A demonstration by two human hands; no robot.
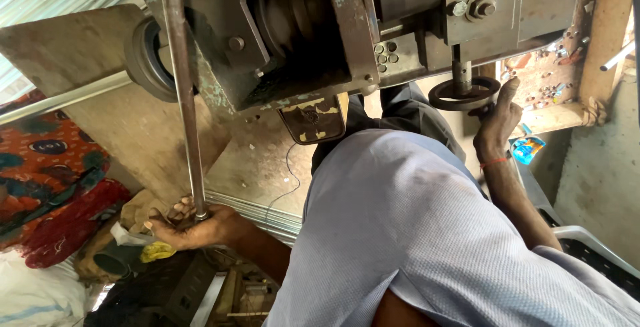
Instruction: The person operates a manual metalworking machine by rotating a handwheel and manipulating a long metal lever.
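At the upper right a shallow wooden tray (553, 67) holds scattered small nuts and bolts, dusty and reddish. The left hand (193, 224) is closed around the lower end of a long, straight steel rod (183, 94), smooth and dull grey, which rises steeply past the machine (313, 27), a heavy block of worn grey metal with flaking green paint and bolted plates. The right hand (497, 124), a red thread at its wrist, grips the rim of a small round black handwheel (463, 94) under the machine's right side. A pale blue shirt (413, 234) of fine woven cloth fills the foreground.
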